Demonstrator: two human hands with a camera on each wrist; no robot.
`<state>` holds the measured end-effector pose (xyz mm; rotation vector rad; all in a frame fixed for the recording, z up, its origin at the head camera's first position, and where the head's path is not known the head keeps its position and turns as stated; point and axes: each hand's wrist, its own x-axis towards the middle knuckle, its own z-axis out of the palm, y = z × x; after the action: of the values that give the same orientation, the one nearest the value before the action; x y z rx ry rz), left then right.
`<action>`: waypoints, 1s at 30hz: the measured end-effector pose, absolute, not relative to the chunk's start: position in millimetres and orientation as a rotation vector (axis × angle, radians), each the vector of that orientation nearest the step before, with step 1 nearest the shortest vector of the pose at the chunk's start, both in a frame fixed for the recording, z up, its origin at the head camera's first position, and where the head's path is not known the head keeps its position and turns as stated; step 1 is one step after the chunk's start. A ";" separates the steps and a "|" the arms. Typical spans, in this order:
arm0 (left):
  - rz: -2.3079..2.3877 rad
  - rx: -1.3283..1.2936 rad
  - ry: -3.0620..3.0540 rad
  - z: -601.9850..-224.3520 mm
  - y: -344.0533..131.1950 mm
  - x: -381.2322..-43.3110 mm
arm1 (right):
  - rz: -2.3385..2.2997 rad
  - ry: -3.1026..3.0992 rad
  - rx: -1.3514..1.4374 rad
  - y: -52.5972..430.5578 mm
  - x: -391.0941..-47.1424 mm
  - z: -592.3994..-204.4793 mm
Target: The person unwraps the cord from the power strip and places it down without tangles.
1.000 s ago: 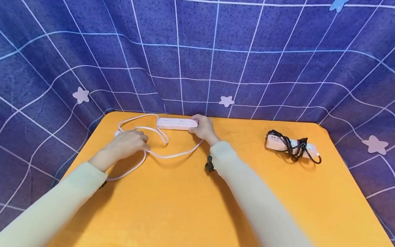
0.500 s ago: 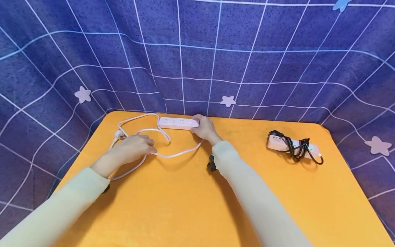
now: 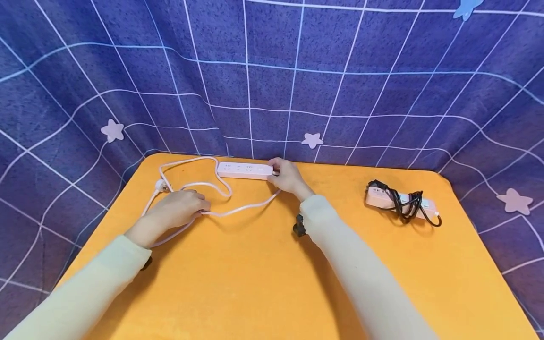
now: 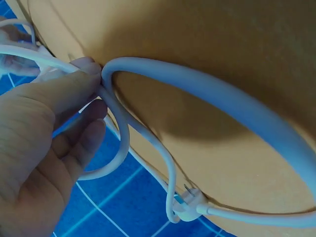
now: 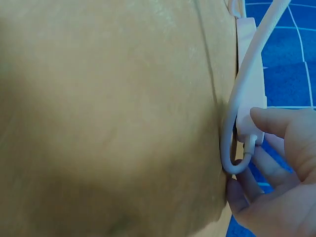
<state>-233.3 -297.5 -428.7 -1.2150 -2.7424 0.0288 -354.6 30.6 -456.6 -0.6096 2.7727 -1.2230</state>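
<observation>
A white power strip (image 3: 244, 171) lies near the table's back edge, its socket face up. My right hand (image 3: 288, 177) is at its right end. In the right wrist view, the thumb of the right hand (image 5: 296, 163) lies against the strip's end, and other fingers are by the bend of the white cord (image 5: 238, 94). My left hand (image 3: 176, 210) pinches the cord, as the left wrist view of that hand (image 4: 44, 128) shows. The white plug (image 3: 161, 185) lies beyond the left hand, prongs exposed in the left wrist view. Loops of cord lie left of the strip.
On the right of the orange table (image 3: 263, 283) lies a second power strip (image 3: 382, 197) with its black cord (image 3: 407, 205) bundled round it. A blue curtain (image 3: 272, 85) with white grid lines and stars hangs directly behind the table.
My left hand moves slightly right, then back left along the cord, and the plug comes into view. My right hand shifts slightly right at the strip's end. The near cord loop is drawn narrower.
</observation>
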 end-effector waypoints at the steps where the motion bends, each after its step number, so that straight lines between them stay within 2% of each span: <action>1: 0.035 -1.207 -2.747 -428.8 -299.6 -234.0 | -1.233 2.764 -0.618 31.9 -354.6 -457.2; 8: -0.016 -1.222 -2.737 -431.4 -308.2 -234.6 | -1.240 2.737 -0.648 41.5 -351.2 -457.0; 15: -0.093 -1.157 -2.781 -426.9 -309.5 -223.2 | -1.173 2.767 -0.799 59.2 -344.5 -435.9; 22: -0.141 -1.154 -2.758 -411.1 -302.7 -209.7 | -1.120 2.766 -0.983 103.6 -326.5 -392.5; 30: -0.303 -1.119 -2.617 -387.1 -286.1 -203.8 | -1.190 2.790 -0.956 172.7 -294.4 -342.2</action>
<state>-203.8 -286.1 -387.1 -1.1187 -2.6169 -0.3031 -294.4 172.7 -342.2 -0.9564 2.7899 -1.1896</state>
